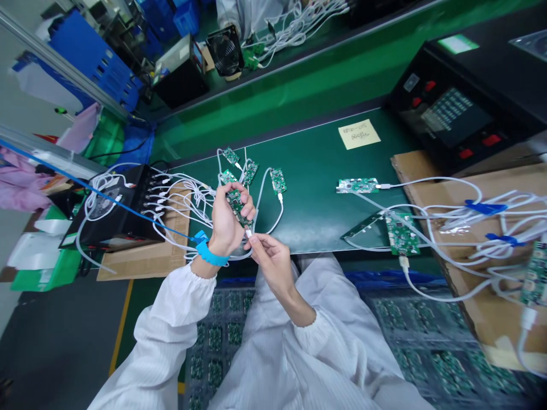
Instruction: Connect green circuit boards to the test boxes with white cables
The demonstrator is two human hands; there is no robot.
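My left hand (228, 219), with a blue wrist strap (212, 255) around its wrist, is closed around a green circuit board (236, 204). At the board's lower end, the fingers of my right hand (271, 256) pinch a white cable plug (248, 232). The plug meets the board's edge; whether it is fully seated I cannot tell. Just beyond my left hand lie several more boards with white cables, among them a small board (231, 155) and another board (278, 180) with a plug in its lower edge.
A black box (123, 210) with many white cables stands at left on cardboard. At right are a black instrument (453, 114) with a screen, cabled boards (401, 232) and bundled cables. A yellow note (359, 134) lies on the green table. Trays of boards (427, 324) sit below the edge.
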